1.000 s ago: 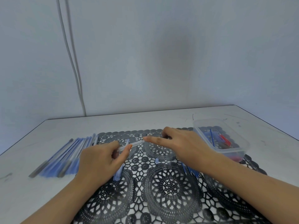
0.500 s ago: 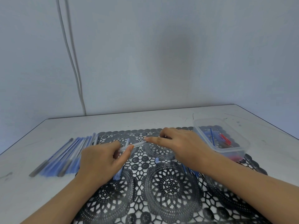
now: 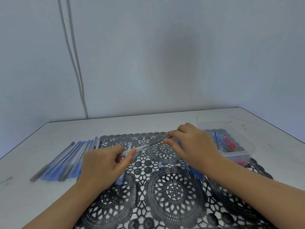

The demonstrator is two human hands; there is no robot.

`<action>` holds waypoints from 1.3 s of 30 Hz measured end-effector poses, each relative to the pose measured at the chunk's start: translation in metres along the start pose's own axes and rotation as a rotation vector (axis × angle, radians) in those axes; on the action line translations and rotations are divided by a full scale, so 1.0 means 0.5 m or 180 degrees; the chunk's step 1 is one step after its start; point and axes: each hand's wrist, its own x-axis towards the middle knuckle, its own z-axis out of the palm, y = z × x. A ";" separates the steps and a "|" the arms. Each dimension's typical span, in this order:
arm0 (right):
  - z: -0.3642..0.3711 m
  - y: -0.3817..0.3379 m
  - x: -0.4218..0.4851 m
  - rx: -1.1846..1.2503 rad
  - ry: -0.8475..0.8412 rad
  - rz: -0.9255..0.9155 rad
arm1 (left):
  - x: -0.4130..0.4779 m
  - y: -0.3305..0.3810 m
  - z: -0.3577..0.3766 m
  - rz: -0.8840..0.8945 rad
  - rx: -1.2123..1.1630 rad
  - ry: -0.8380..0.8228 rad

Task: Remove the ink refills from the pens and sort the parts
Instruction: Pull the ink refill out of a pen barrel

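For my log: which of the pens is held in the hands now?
The clear pen, held over the mat: the left hand grips one end, the right hand pinches the other. The other pens lie in a row on the table.

Black lace mat (image 3: 173, 190) on white table (image 3: 21, 162) — wall cables (image 3: 83, 103) behind

Cool, soft, even light fills the scene, fairly bright and without glare. A faint broad shadow smudges the wall (image 3: 178, 66) above the far edge of the surface (image 3: 148, 124). The row of pens (image 3: 66, 162) near the left edge is smeared with blur. Wide-angle distortion bows the cable (image 3: 72, 63) and bends the surface's edges.
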 end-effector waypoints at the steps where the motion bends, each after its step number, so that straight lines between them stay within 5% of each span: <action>1: 0.001 0.000 0.002 0.0040 0.0013 -0.0044 | 0.000 0.000 0.000 0.0001 0.0002 -0.0005; 17: -0.013 -0.006 -0.004 -0.0046 -0.0215 0.0304 | 0.002 0.000 0.000 0.0035 -0.0022 0.0061; 27: -0.007 -0.015 -0.004 0.0740 -0.1022 -0.0212 | 0.004 0.003 -0.003 0.0141 0.0002 0.0076; 39: -0.026 -0.027 0.006 0.2427 -0.1333 0.0640 | 0.002 0.001 0.002 0.0417 -0.0091 -0.0024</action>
